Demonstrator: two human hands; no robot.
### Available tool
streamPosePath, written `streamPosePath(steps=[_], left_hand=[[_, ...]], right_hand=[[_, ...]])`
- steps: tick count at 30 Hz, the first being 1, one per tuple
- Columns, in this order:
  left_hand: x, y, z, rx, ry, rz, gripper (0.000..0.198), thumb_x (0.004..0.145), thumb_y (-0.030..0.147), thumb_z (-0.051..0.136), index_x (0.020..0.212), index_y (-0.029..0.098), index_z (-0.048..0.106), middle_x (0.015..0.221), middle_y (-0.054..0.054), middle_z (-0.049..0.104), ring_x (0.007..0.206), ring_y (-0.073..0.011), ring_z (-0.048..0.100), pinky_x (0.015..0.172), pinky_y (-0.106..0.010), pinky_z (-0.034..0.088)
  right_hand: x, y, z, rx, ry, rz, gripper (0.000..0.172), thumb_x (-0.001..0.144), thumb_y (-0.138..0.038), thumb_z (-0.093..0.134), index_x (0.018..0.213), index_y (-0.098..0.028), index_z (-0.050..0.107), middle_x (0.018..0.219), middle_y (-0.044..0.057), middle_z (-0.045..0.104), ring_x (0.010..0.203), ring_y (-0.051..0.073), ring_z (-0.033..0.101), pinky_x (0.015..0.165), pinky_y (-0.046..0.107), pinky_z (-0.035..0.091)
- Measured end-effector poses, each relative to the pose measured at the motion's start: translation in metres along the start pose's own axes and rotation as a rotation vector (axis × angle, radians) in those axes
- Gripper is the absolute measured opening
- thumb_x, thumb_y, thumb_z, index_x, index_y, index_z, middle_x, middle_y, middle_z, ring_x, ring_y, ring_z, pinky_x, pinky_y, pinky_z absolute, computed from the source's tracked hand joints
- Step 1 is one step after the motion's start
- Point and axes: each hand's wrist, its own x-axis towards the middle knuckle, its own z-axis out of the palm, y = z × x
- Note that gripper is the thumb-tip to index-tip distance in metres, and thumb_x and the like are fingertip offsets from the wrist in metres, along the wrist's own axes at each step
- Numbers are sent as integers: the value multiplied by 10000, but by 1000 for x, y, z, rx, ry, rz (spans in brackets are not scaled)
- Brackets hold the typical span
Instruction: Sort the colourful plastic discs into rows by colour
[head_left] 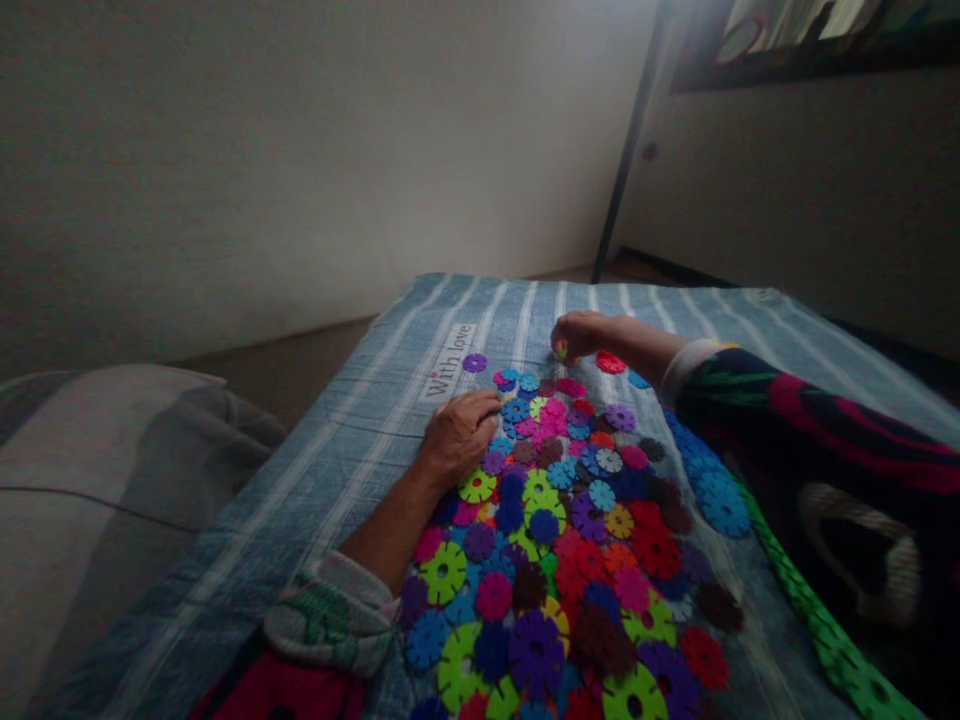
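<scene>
Many flower-shaped notched plastic discs lie in a loose pile (540, 490) in front of me. My left hand (461, 435) rests palm down at the pile's upper left edge, its fingers loosely bent over the outer discs. Farther out, my right hand (579, 333) is pinched on a small yellow-green disc (562, 351), mostly covered by the fingers. A red disc (610, 362) lies on the cloth just right of that hand. Apart from the pile, a single purple disc (475, 363) lies between the hands, towards the left.
Blue discs (709, 480) lie in an overlapping row right of the pile. A strip of green discs (825, 610) runs beside my right sleeve. Everything lies on a blue striped cloth (337, 470) printed "With love". A pale wall (300, 150) stands beyond; grey fabric (135, 480) is at left.
</scene>
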Motion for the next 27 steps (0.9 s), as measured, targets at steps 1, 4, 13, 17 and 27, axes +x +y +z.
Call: streamPosePath(steps=[1,4,13,17,27], left_hand=[[0,0,0,-2,1,0,274,824,233,492,994,218,707,1201,-41,682,1126,-197,615,1037,-386,462],[0,-1,1,-5,5,-9,275,816,231,502,997,216,709,1201,-40,682,1128,-199,614,1041,-388,458],[0,3,-1,-2,-2,-18,270,820,226,505,998,212,707,1197,-39,683,1129,-206,614,1047,-391,455],[0,3,-1,-11,5,-12,262,823,224,504,990,208,706,1194,-45,684,1124,-205,617,1043,-397,458],[-1,1,0,-6,4,-9,269,820,218,504,996,199,707,1202,-55,680,1131,-208,615,1048,-392,453]], right_hand=[[2,4,1,3,-4,6,367,697,-191,738,1064,-201,722,1030,45,708,891,197,649,718,242,438],[8,13,4,12,-16,18,382,674,-203,748,1055,-201,723,1014,44,710,842,179,648,687,230,437],[14,19,7,20,-17,58,368,659,-228,768,1023,-194,732,958,44,717,808,182,648,675,231,440],[13,21,7,15,-9,82,380,667,-258,774,1039,-194,729,948,45,718,812,186,648,685,231,442],[12,26,9,8,-17,70,356,675,-221,767,1027,-183,736,912,36,721,808,186,661,672,218,437]])
